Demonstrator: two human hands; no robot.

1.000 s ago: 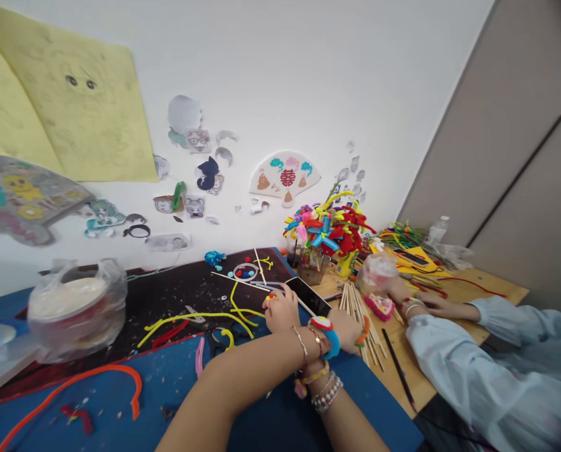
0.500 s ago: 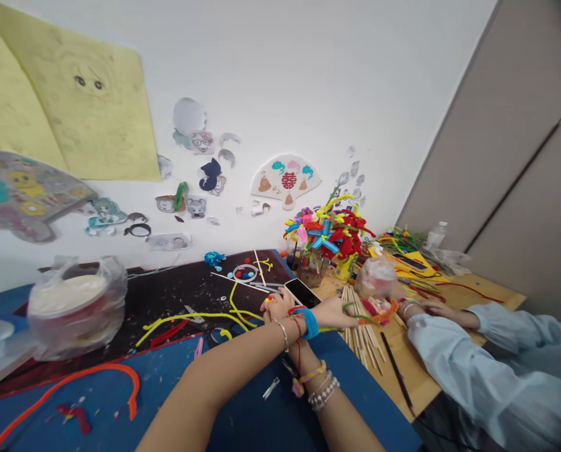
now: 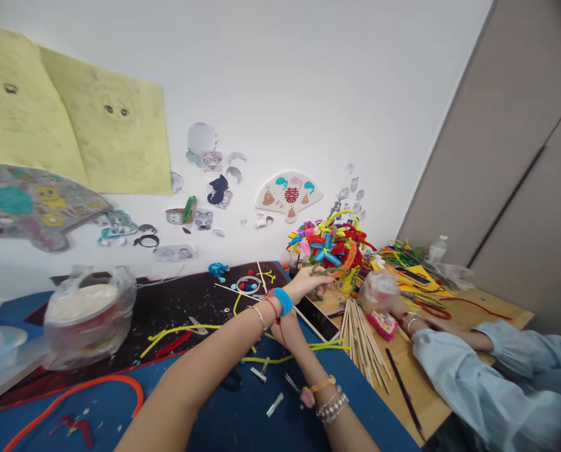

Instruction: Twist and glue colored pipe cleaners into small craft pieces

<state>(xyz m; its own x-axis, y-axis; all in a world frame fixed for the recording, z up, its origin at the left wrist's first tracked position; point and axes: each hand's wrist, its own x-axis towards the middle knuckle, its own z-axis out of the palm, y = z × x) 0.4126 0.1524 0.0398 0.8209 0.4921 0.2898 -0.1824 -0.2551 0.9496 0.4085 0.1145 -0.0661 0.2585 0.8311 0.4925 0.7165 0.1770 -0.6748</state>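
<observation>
My left hand reaches out over the near side of the bouquet, its fingers closed on the green stem of an orange pipe-cleaner piece. That orange piece lies against the bouquet of colourful pipe-cleaner flowers. A thick blue band circles my left wrist. Below it, my right hand is crossed under the left forearm, and its fingers are mostly hidden. Beside my hands rests a phone with a dark screen. Yellow pipe cleaners run over the mat near my right hand.
Wooden sticks, a pink-and-red piece and a bagged cup lie right of my hands. Another person's forearms rest at the right. A bagged tub stands left, behind an orange pipe cleaner.
My left hand has moved up and left, carrying the orange piece from beside the sticks to the bouquet. The pink-and-red piece stays on the table. My right hand's fingers are now hidden.
</observation>
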